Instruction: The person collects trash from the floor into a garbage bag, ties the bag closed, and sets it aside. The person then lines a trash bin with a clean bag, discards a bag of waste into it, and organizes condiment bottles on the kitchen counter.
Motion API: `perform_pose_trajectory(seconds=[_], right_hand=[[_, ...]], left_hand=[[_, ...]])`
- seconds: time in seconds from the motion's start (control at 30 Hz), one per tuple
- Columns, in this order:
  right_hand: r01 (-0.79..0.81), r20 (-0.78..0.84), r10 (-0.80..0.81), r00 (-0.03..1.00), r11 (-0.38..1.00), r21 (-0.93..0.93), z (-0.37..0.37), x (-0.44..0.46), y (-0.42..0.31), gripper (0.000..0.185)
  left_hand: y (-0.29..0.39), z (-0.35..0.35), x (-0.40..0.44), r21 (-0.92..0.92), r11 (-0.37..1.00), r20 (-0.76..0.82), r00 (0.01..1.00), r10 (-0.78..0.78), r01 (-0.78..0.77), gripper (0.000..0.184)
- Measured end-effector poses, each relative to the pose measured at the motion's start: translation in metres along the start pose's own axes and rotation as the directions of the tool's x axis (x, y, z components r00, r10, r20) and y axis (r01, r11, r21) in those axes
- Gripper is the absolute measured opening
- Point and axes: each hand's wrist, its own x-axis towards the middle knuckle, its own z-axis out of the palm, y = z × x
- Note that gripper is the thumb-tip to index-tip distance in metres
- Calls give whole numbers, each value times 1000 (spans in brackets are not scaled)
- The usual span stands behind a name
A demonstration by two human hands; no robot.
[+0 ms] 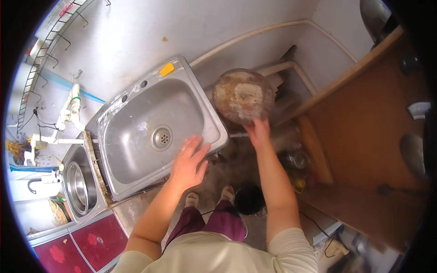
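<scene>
My right hand (258,132) grips the near edge of a round, brown, stained board (243,96), which is held up to the right of the steel sink. My left hand (188,164) is over the sink's front edge, palm down with its fingers spread, and holds nothing. The large rectangular steel sink (154,123) has a round drain strainer (161,138) in its basin. A yellow piece (167,69) lies on the sink's back rim. My right thumb and fingertips are partly hidden by the board's edge.
A smaller sink (81,184) holding a steel bowl stands at the left, below white pipes (73,109). A wire rack (34,75) hangs at the upper left. Wooden shelving (364,118) is on the right. A black bucket (249,199) stands on the floor near my feet.
</scene>
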Motion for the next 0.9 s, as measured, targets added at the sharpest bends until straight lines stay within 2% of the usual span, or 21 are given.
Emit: perform_pose_trajectory(seconds=[0.3, 0.4, 0.5, 0.63, 0.8, 0.9], right_hand=[[26, -45, -29, 999, 997, -66, 12, -4, 11, 45], [-95, -33, 89, 995, 950, -297, 22, -10, 5, 47], [-187, -9, 205, 979, 876, -444, 25, -13, 7, 52], [-242, -27, 259, 966, 856, -457, 13, -20, 4, 55], [-241, -96, 221, 971, 895, -376, -14, -51, -11, 57], [-231, -268, 140, 953, 910, -344, -51, -85, -12, 49]], left_hand=[[-1, -2, 2, -23, 1000, -14, 1000, 6, -6, 45], [-2, -1, 1, -34, 999, -22, 1000, 1, -2, 46], [-2, -1, 0, -32, 999, -23, 1000, -3, 2, 46], [-3, 1, -1, -26, 1000, -23, 1000, -11, 10, 47], [-5, 4, -4, -32, 999, -36, 999, 10, -11, 48], [-5, 4, -4, -35, 999, -42, 999, 34, -35, 49]])
